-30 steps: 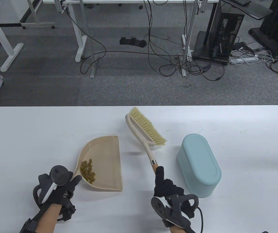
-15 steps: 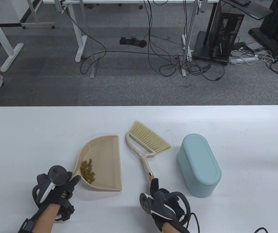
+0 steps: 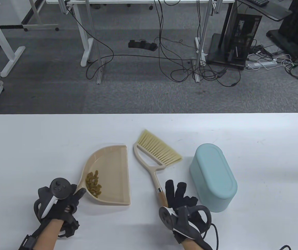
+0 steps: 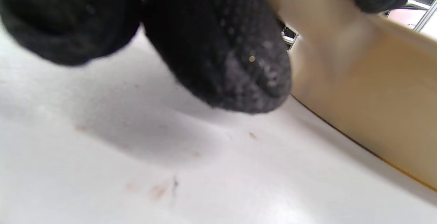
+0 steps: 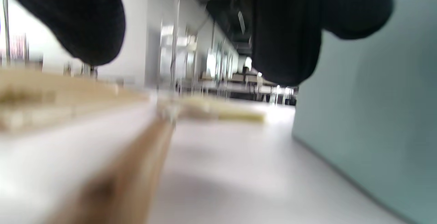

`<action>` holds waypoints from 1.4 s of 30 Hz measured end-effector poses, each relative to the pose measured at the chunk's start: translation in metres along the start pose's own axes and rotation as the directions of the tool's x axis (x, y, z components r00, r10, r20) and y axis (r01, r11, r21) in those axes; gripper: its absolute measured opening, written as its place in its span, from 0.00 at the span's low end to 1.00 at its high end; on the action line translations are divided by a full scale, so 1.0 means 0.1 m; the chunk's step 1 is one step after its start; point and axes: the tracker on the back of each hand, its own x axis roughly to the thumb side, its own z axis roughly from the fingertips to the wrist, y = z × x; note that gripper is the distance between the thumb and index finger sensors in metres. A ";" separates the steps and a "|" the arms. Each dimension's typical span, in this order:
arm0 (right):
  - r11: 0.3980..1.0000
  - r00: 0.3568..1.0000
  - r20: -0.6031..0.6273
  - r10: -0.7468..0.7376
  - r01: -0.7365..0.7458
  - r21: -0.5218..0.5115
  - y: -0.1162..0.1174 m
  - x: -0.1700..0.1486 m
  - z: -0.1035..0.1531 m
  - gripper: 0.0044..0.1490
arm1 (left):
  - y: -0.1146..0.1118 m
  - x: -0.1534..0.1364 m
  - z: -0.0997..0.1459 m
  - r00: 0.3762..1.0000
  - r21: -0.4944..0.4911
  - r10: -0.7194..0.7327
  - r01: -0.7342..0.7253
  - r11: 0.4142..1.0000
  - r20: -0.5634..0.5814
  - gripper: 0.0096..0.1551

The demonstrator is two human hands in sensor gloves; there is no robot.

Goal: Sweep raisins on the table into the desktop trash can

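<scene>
The sweeping part of the task looks finished, and the emptying part has not begun. The yellowish-brown raisins (image 3: 94, 182) sit in a small heap inside the beige plastic dustpan (image 3: 112, 175), gathered at its near, narrow end by the handle, and no loose raisins can be made out on the white worktop (image 3: 34, 145) in the table view. The pale blue oval desktop trash can (image 3: 213, 177) stands at the right of the worktop with its lid shut, so nothing can be seen inside it, and it is judged not yet to have received the raisins. The beige hand brush with straw-coloured bristles and a wooden handle end (image 3: 154, 158) lies flat between the dustpan and the trash can. The right hand (image 3: 184, 208) rests just beside the wooden end with its fingers (image 3: 170, 187) spread apart and straight, holding nothing. The left hand (image 3: 60, 203) is at the dustpan's handle, its fingers (image 4: 235, 63) curled together around it, as the left wrist view suggests. What is left, by this judgement, is to open the trash can, lift the dustpan across to it and tip the raisins in.
</scene>
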 end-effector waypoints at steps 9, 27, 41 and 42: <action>0.970 0.887 -0.399 -0.231 0.180 -0.160 -0.42 -0.98 -0.05 0.65 | 0.00 0.00 0.01 1.000 0.006 -0.004 0.004 1.000 0.001 0.40; 0.961 0.924 -0.338 -0.180 0.238 0.138 0.12 -1.32 -0.21 0.55 | 0.00 0.00 0.01 1.000 -0.003 0.009 -0.009 1.000 -0.001 0.41; 0.959 0.912 -0.320 -0.258 0.283 0.032 0.15 -1.37 -0.17 0.53 | -0.01 0.00 0.02 1.000 -0.001 0.008 -0.008 1.000 -0.018 0.41; 0.957 0.907 -0.323 -0.272 0.291 0.010 0.12 -1.39 -0.16 0.53 | -0.01 0.00 0.02 1.000 -0.002 0.009 -0.009 1.000 -0.020 0.41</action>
